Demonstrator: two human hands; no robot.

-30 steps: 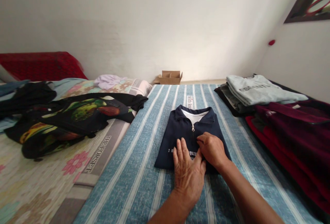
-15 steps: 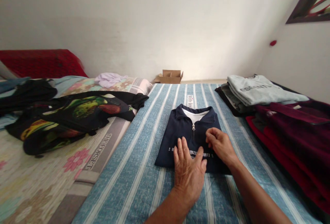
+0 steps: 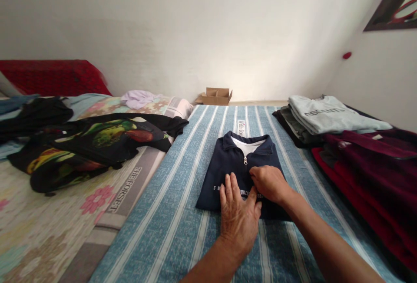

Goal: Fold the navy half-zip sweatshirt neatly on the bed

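Note:
A folded navy zip-neck top (image 3: 230,166) with white lettering lies in the middle of a blue striped sheet (image 3: 182,179). My left hand (image 3: 239,216) lies flat on its near edge, fingers stretched out and together. My right hand (image 3: 269,183) rests on the top just right of the zip, fingers curled down onto the cloth. Whether it pinches the fabric is hidden.
Folded clothes are stacked at the right: a pale grey shirt (image 3: 329,113) over dark ones, and maroon garments (image 3: 374,161). A loose black printed garment (image 3: 94,144) lies on a floral bedspread (image 3: 48,226) at the left. A small cardboard box (image 3: 215,96) sits by the far wall.
My right hand moved right across the navy top, then back left toward the zip. The left hand stayed pressed flat on the near edge.

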